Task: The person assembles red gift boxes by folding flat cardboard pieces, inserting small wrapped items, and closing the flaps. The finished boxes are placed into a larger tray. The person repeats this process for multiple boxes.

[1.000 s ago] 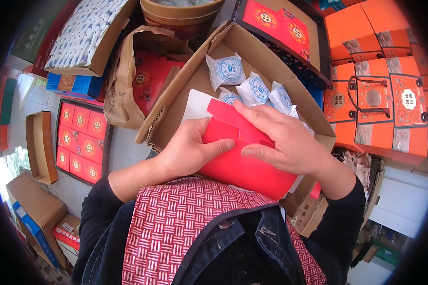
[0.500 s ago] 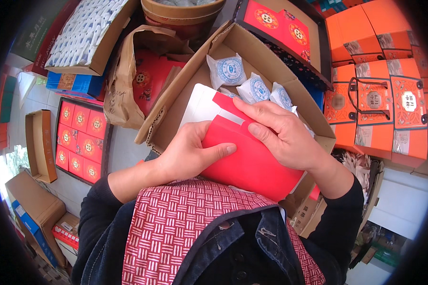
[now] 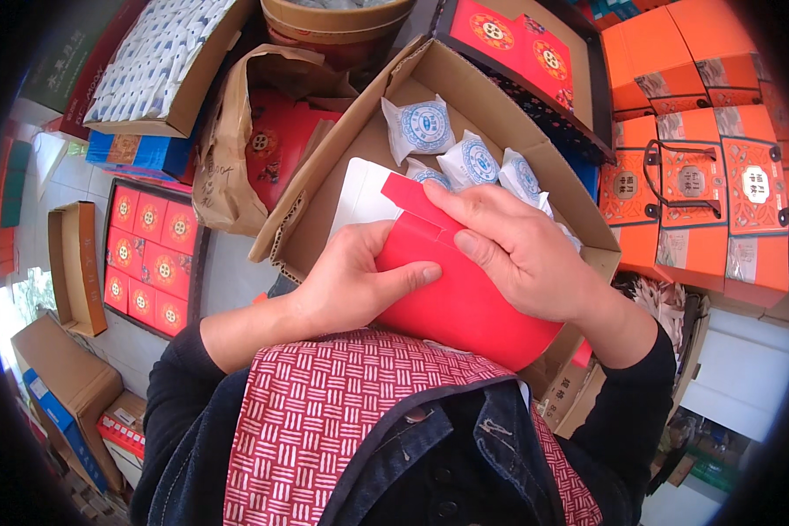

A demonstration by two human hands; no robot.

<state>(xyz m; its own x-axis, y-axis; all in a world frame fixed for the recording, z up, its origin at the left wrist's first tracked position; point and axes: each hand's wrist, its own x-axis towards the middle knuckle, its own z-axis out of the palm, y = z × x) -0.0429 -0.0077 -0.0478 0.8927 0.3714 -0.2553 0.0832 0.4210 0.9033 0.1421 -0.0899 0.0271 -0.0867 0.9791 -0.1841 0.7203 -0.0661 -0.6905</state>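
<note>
Both my hands hold a red paperboard carton with a white inner side, in front of my chest. My left hand grips its left side, thumb lying on the red face and the other fingers hidden behind. My right hand is closed on the upper right part, thumb and fingers pressing at a narrow red flap beside a slit. A white flap sticks out at the upper left. Just beyond, an open cardboard box holds several white packets with round blue prints.
Orange gift boxes with dark handles are stacked at right. A tray of red boxes lies at left, near a brown paper bag. Far left, a carton holds rows of white packets. A dark-rimmed box stands behind.
The pale gap between the narrow red flap and the carton's red face has closed; the flap now meets the face along a slit. Both hands have barely shifted.
</note>
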